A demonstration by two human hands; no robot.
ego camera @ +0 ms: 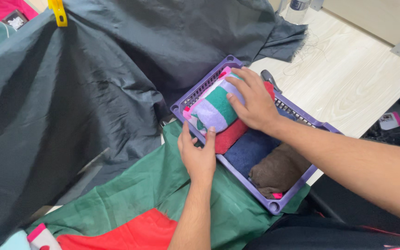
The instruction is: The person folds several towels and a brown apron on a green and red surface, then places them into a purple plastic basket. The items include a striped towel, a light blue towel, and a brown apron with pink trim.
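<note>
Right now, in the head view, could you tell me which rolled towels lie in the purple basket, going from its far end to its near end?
Striped towel under the right hand → red towel → navy blue towel → brown towel, all within the purple basket.

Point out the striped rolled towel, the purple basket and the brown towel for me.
striped rolled towel [215, 109], head view, on its green band.
purple basket [180, 109], head view, on its far left corner rim.
brown towel [278, 167], head view, on its top fold.

A yellow clip [58, 12] holds dark grey cloth [70, 92] above green fabric [130, 194] and red fabric [130, 234].
</note>
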